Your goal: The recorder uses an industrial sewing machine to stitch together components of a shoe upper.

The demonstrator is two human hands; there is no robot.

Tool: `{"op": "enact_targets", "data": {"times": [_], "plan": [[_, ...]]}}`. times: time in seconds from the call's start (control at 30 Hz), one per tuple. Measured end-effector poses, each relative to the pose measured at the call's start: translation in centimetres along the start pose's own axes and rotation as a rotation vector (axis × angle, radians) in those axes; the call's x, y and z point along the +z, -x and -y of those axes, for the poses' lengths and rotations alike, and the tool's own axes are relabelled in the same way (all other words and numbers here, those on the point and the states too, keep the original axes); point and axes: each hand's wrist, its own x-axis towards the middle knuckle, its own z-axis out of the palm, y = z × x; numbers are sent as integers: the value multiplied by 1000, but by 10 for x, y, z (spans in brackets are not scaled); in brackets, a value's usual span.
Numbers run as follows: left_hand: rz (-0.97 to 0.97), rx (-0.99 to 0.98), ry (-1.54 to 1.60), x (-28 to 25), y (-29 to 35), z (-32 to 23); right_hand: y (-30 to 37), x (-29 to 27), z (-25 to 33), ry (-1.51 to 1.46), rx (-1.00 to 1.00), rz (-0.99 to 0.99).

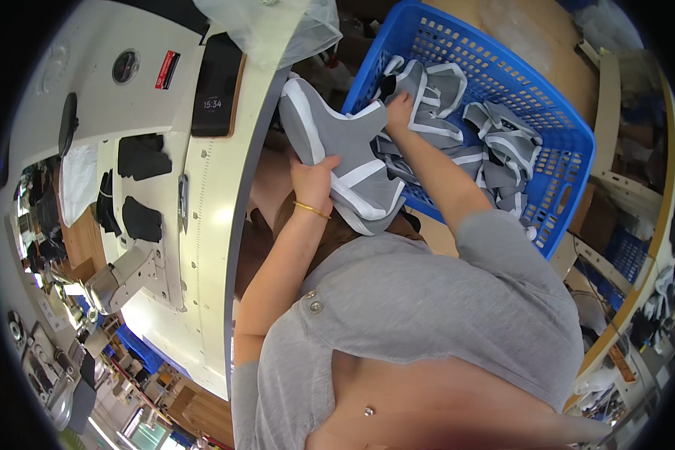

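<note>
A grey cloth piece with white trim (356, 135) hung over a worker's lap, between a white sewing table (216, 225) on the left and a blue basket (582, 154) on the far right. The left hand (313, 184) alone appeared to support it, so a loose pinch could have let it slip toward the floor. Its far right end lay against the basket's near left side, where a trimmed edge might have snagged. Inside, similar grey pieces (435, 124) overlapped in a jumble; drawing one out could have dragged others along, their curved edges hooking together. A phone (217, 90) near the table's right edge risked a knock from a careless swing of the cloth.

The left forearm rose from the near side, thumb laid across the cloth's upper face and pressing it against fingers hidden beneath. The right arm stretched far and leftward across the basket, its right hand (400, 110) down among the pieces at the left end. Its fingertips were buried, and whether they pinched anything could not be told.
</note>
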Motion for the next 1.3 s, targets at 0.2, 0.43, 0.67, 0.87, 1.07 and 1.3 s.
{"op": "enact_targets", "data": {"times": [0.2,0.43,0.67,0.87,1.07,1.3], "plan": [[42,-12,13,2,4,-3,-75,-35,-28,-90,62,149],[23,-85,68,5,0,1,-42,-247,7,-1740,129,953],[109,-138,84,31,16,-9,41,-271,69,-1401,-429,1333],[245,-50,304,11,21,12,76,-214,41,-443,-522,418],[270,13,461,14,41,4,96,-218,63,-94,-525,301],[125,42,8,9,18,-5,66,-187,35,-468,-954,227]]}}
